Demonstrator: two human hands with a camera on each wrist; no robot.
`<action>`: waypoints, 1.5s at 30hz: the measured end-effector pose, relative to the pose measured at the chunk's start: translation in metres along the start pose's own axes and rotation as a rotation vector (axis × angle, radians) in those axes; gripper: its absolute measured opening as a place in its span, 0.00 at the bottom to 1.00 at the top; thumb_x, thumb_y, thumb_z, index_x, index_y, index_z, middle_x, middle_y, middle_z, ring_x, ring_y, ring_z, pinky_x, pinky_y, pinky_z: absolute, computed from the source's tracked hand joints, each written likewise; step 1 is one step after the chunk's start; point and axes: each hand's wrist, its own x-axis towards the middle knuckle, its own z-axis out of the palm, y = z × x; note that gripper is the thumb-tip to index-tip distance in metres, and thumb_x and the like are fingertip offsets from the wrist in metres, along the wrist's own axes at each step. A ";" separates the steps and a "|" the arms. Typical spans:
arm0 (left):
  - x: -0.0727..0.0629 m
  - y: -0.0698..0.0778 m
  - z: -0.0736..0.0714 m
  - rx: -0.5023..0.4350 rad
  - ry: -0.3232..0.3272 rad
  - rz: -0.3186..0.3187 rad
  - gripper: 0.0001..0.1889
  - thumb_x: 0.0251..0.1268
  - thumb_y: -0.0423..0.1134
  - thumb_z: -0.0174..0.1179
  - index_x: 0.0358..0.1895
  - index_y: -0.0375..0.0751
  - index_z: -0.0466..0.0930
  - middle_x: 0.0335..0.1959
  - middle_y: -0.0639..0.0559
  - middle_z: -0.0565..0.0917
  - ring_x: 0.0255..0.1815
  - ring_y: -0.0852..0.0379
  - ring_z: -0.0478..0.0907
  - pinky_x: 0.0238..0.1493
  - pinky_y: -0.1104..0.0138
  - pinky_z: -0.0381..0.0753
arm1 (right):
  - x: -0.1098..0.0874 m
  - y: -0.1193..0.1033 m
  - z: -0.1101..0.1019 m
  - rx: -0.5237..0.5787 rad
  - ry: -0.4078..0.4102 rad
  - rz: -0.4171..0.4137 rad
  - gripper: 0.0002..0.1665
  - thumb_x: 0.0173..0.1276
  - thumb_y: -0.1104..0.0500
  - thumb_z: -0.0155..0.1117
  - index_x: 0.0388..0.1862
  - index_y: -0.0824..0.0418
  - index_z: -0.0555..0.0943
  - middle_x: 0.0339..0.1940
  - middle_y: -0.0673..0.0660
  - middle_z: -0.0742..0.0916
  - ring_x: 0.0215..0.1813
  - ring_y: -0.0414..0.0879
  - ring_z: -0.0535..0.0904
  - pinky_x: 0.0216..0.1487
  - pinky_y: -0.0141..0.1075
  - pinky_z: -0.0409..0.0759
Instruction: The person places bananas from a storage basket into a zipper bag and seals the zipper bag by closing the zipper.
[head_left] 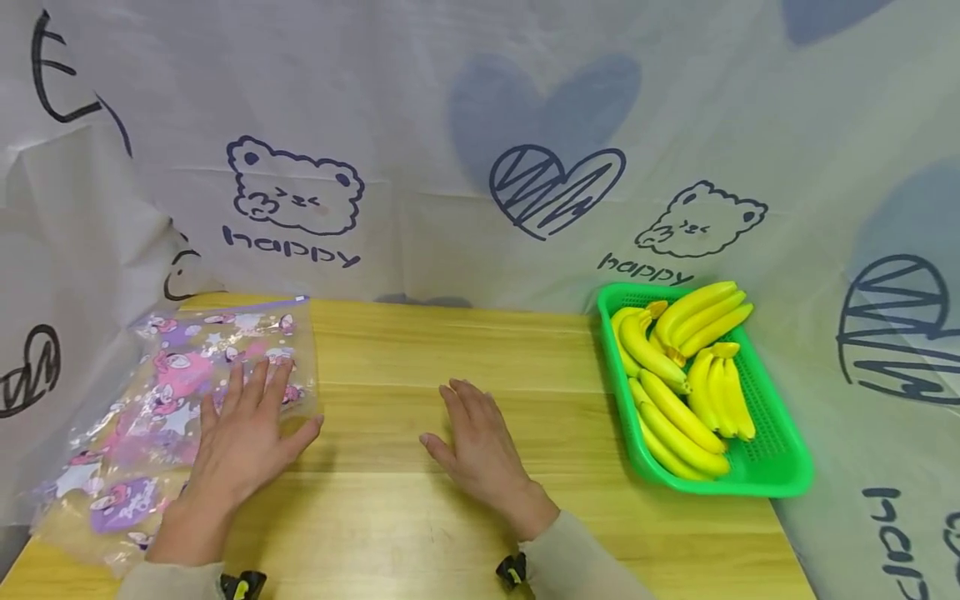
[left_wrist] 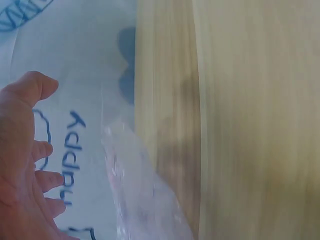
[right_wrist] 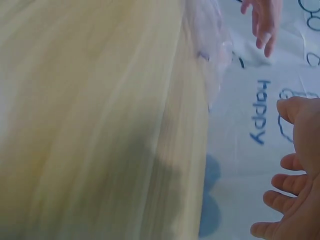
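Observation:
My left hand (head_left: 243,442) hovers over the right part of a clear zip bag (head_left: 142,417) printed with pink and purple cartoon figures. Its fingers are spread, and the left wrist view shows a gap between hand and bag (left_wrist: 145,200). My right hand (head_left: 480,450) is held above the middle of the wooden table, fingers extended and holding nothing. To its right stands a green plastic basket (head_left: 791,467) with several bunches of yellow bananas (head_left: 682,425) inside. In the right wrist view both the right hand (right_wrist: 300,170) and the left hand (right_wrist: 265,22) appear off the tabletop.
The wooden table (head_left: 450,517) has bare wood between bag and basket. A white cloth (head_left: 420,108) with bear, heart and "happy" drawings hangs behind it and along both sides. The basket stands close to the right-hand cloth.

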 end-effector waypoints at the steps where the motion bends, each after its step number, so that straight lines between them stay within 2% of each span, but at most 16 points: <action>1: 0.000 -0.005 -0.002 -0.001 0.005 -0.010 0.51 0.74 0.69 0.54 0.87 0.43 0.45 0.85 0.29 0.45 0.85 0.24 0.33 0.71 0.20 0.31 | 0.004 -0.004 0.002 0.001 -0.015 -0.006 0.40 0.79 0.43 0.63 0.78 0.66 0.67 0.78 0.65 0.73 0.79 0.61 0.69 0.79 0.60 0.65; 8: 0.005 -0.033 -0.011 0.009 0.041 -0.056 0.47 0.77 0.65 0.51 0.87 0.43 0.44 0.84 0.25 0.47 0.84 0.21 0.32 0.67 0.16 0.33 | 0.037 -0.035 0.018 -0.076 -0.096 -0.107 0.42 0.80 0.40 0.61 0.80 0.64 0.65 0.79 0.63 0.72 0.79 0.58 0.69 0.80 0.53 0.66; 15: 0.015 -0.057 -0.018 0.025 0.018 -0.101 0.44 0.81 0.67 0.42 0.87 0.43 0.43 0.83 0.22 0.44 0.81 0.16 0.30 0.63 0.15 0.28 | 0.061 -0.063 0.039 -0.144 -0.151 -0.195 0.43 0.80 0.37 0.57 0.81 0.61 0.64 0.80 0.61 0.71 0.79 0.55 0.69 0.79 0.52 0.68; 22: 0.028 -0.065 -0.019 0.006 -0.027 -0.121 0.43 0.82 0.66 0.37 0.86 0.42 0.43 0.83 0.21 0.42 0.80 0.14 0.29 0.62 0.14 0.29 | 0.081 -0.081 0.054 -0.176 -0.208 -0.214 0.44 0.80 0.35 0.56 0.83 0.58 0.63 0.82 0.59 0.70 0.82 0.53 0.67 0.80 0.49 0.66; 30: 0.036 -0.065 -0.007 0.008 -0.105 -0.127 0.40 0.84 0.65 0.29 0.87 0.43 0.44 0.83 0.22 0.41 0.80 0.14 0.28 0.60 0.13 0.27 | 0.099 -0.098 0.069 -0.200 -0.265 -0.242 0.46 0.80 0.34 0.55 0.84 0.58 0.61 0.83 0.58 0.68 0.82 0.51 0.65 0.81 0.43 0.65; 37: 0.034 -0.057 0.014 0.026 -0.174 -0.099 0.40 0.85 0.64 0.25 0.87 0.42 0.43 0.85 0.27 0.38 0.81 0.16 0.29 0.60 0.14 0.25 | 0.091 -0.091 0.073 -0.209 -0.293 -0.205 0.47 0.80 0.33 0.54 0.85 0.58 0.59 0.83 0.58 0.68 0.83 0.51 0.65 0.81 0.44 0.65; 45: 0.028 -0.036 0.032 0.050 -0.180 -0.050 0.36 0.87 0.60 0.31 0.86 0.41 0.49 0.85 0.28 0.44 0.82 0.18 0.36 0.64 0.16 0.24 | 0.081 -0.076 0.067 -0.191 -0.307 -0.151 0.46 0.80 0.34 0.54 0.85 0.58 0.59 0.83 0.58 0.67 0.83 0.52 0.64 0.82 0.44 0.64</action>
